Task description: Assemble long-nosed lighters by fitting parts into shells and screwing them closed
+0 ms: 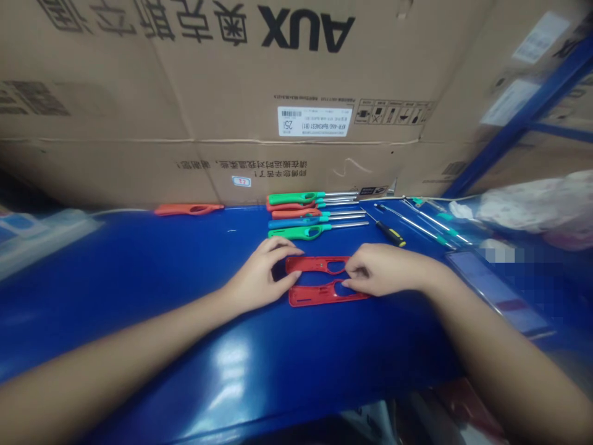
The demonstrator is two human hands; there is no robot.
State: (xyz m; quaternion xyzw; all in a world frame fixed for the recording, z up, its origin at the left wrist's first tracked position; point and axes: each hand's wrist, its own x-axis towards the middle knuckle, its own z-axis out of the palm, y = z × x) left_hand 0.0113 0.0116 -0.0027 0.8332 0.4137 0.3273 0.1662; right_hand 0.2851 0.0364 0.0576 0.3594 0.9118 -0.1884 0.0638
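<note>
Two red lighter handle halves lie on the blue table, one behind the other, with their hollow insides up. My left hand (pixel 266 275) spans the left end of the rear half (pixel 312 265), forefinger at its far edge and thumb at its near edge. At the right end of this half are the curled fingers of my right hand (pixel 380 270). Its thumb reaches over the trigger loop of the front half (pixel 315 295); whether it presses on that half I cannot tell. Behind my hands lies a row of several long-nosed lighters (pixel 296 232) in green, red, orange and blue.
A black and yellow screwdriver (pixel 391 233) lies right of the lighters, near loose metal lighter tubes (pixel 417 227). An orange handle (pixel 188 210) is at the back left. A phone (pixel 500 296) lies beside my right forearm. A large cardboard box (pixel 208 111) walls off the back.
</note>
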